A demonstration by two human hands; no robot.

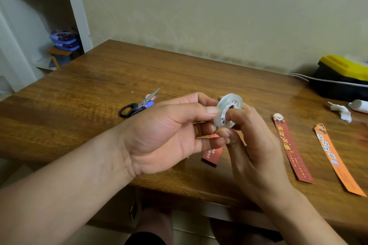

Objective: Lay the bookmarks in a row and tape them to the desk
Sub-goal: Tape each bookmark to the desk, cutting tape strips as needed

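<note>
A clear tape roll (229, 110) is held above the wooden desk (179, 69) between both hands. My left hand (169, 135) pinches its left rim with thumb and fingers. My right hand (256, 145) has a finger through the roll's core. A dark red bookmark (291, 148) and an orange bookmark (336, 161) lie side by side on the right. Another red bookmark (212, 154) lies under my hands, mostly hidden. Part of one more bookmark (149, 100) shows beneath the scissors.
Black-handled scissors (137, 105) lie left of centre on the desk. At the far right stand a black and yellow box (342, 77), a crumpled tissue (340, 111) and a white tube (358, 105). White shelves (49, 16) stand on the left.
</note>
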